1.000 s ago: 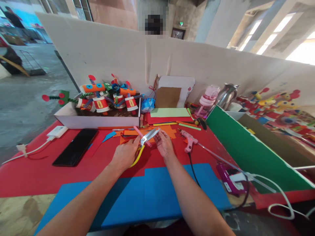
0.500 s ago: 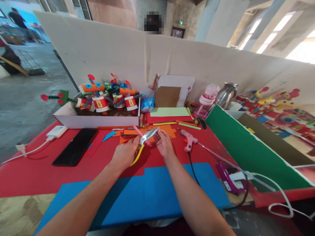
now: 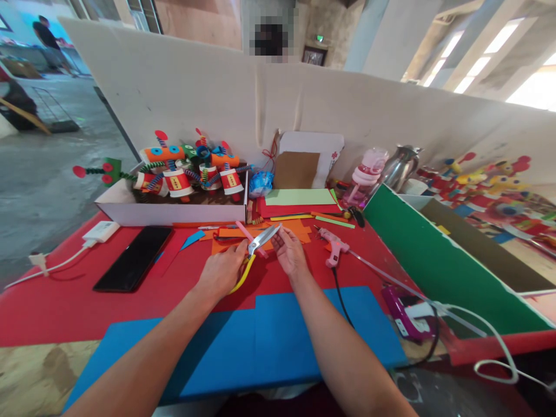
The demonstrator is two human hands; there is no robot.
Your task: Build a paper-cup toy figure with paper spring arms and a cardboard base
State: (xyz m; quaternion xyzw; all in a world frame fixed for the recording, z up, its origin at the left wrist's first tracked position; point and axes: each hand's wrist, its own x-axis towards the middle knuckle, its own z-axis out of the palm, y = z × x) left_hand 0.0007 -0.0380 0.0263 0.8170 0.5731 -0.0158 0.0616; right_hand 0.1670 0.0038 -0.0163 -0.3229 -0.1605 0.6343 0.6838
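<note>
Yellow-handled scissors (image 3: 262,238) fill the closed left grip (image 3: 223,269); the right grip (image 3: 289,253) (near their tips) is unclear.

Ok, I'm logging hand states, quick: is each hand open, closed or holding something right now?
Left hand: closed, holding the yellow-handled scissors.
Right hand: partly curled near the blade tips; whether it holds anything cannot be told.

From afar I log: flat black rectangular phone (image 3: 134,259) left of yellow-handled metal scissors (image 3: 262,239); pink plastic glue gun (image 3: 335,248) to their right; white cardboard box (image 3: 182,215) behind phone.
</note>
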